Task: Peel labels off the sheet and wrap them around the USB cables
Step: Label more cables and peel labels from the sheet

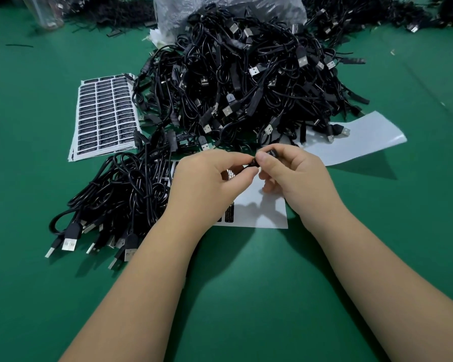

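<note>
Two bare forearms reach in from six o'clock over a green table (pixel 246 296). At the centre, the left hand (pixel 207 176) and right hand (pixel 296 176) meet, fingertips almost touching. Both pinch a small black piece between them, which looks like a black label (pixel 271 153) being wrapped around a cable (pixel 254 163); the fingers hide most of it, so the cable's run cannot be followed. Both hands have thumb and fingers clamped together on it.

Directly under the hands lies a mostly bare white label sheet (pixel 262 212), with a few black labels left along its left part.

At nine o'clock from the hands sits a bundle of black USB cables (pixel 115 199), their plugs pointing toward seven o'clock. Farther out, at ten o'clock, is a full sheet of black labels (pixel 105 116) in neat rows, stacked on others.

At two o'clock a bare white backing sheet (pixel 364 139) curls up at its far edge.

At twelve o'clock rises a large tangled heap of black USB cables (pixel 246 74), with a clear plastic bag (pixel 220 9) behind it. More cables (pixel 364 17) are spread along the far edge of the table.
</note>
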